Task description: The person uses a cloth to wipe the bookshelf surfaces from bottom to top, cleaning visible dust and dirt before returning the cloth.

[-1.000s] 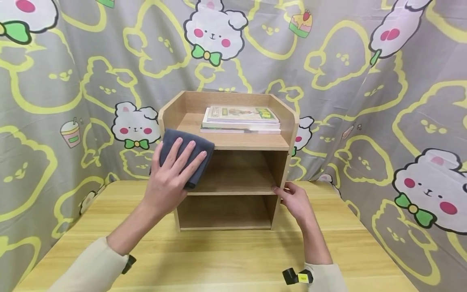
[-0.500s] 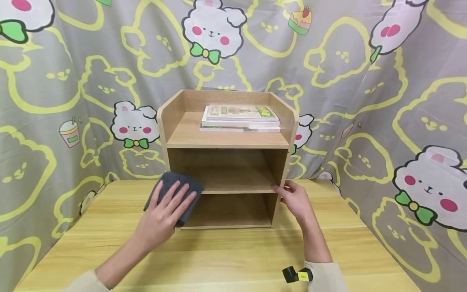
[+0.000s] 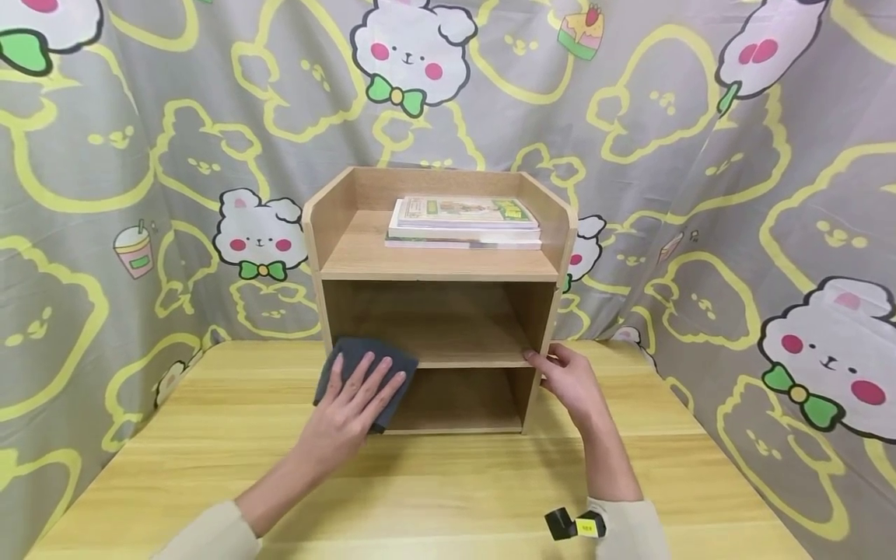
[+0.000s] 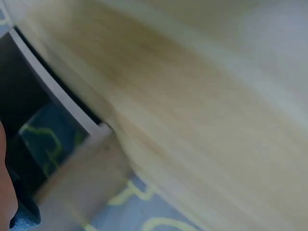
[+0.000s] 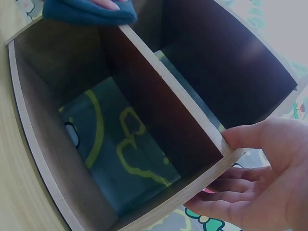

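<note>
A small wooden shelf unit [image 3: 439,276] stands upright on the table. My left hand [image 3: 346,408] lies spread with straight fingers over a folded dark blue-grey cloth [image 3: 406,364], at the unit's left front edge near the middle board. Its thumb is hidden. In the right wrist view the cloth [image 5: 89,13] touches the far end of the middle board [image 5: 180,96]. My right hand [image 3: 570,381] grips the unit's right side panel, the thumb on the front edge by the middle board and the other fingers outside behind the panel. The blurred left wrist view shows little of the left hand [image 4: 6,183].
Several stacked books or magazines [image 3: 462,224] lie on the top board, toward the right. The light wood table [image 3: 448,498] extends around the unit. A grey curtain [image 3: 294,85] with cartoon animals hangs behind and on both sides.
My left hand and the cloth have moved down from the top board's left front corner to the middle board's level, then a little right. My right hand keeps its grip on the side panel.
</note>
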{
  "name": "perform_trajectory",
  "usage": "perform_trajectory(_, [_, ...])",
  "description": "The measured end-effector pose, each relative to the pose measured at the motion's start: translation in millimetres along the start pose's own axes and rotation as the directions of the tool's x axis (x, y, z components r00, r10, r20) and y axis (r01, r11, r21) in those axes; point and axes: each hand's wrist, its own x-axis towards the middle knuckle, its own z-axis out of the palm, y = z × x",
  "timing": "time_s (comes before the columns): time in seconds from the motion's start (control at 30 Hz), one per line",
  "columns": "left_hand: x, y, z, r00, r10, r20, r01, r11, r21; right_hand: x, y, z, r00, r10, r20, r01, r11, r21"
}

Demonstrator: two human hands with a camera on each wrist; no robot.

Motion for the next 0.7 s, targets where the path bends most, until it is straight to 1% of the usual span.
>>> perform_trajectory(0.1, [17.8, 12.7, 11.3, 0.999, 0.032, -0.026, -0.032, 0.999, 0.009, 0.5, -2, -2, 1.000, 0.009, 0.017, -0.009, 1.000, -0.003])
perform_trajectory(0.17, [28.4, 23.4, 19.7, 0.999, 0.046, -0.017, -0.046, 0.999, 0.019, 0.4, -3, -2, 1.000, 0.013, 0.029, -0.012, 1.000, -0.005])
perform_trajectory(0.2, [33.0, 29.0, 24.2, 0.999, 0.050, -0.002, -0.050, 0.999, 0.019, 0.2, -3, -2, 0.999, 0.012, 0.038, -0.012, 1.000, -0.002])
perform_trajectory(0.3, [46.1, 46.9, 35.4, 0.995, 0.056, 0.083, -0.059, 0.998, 0.029, -1.4, -4, -2, 0.998, 0.014, 0.059, -0.015, 1.000, 0.012])
perform_trajectory(0.4, [60.5, 63.8, 43.2, 0.984, 0.051, 0.173, -0.058, 0.998, 0.038, -2.6, -6, -3, 0.997, 0.014, 0.081, -0.016, 0.999, 0.031])
perform_trajectory(0.47, [70.8, 74.5, 46.4, 0.975, 0.040, 0.218, -0.050, 0.998, 0.041, -2.7, -7, -3, 0.995, 0.014, 0.096, -0.017, 0.999, 0.038])
perform_trajectory(0.57, [86.0, 89.7, 51.0, 0.965, 0.027, 0.260, -0.040, 0.998, 0.047, -2.4, -7, -2, 0.994, 0.013, 0.107, -0.017, 0.999, 0.040])
perform_trajectory(0.7, [102.9, 105.5, 57.4, 0.956, 0.034, 0.291, -0.054, 0.997, 0.063, -1.4, -6, -1, 0.994, 0.009, 0.105, -0.012, 1.000, 0.025])
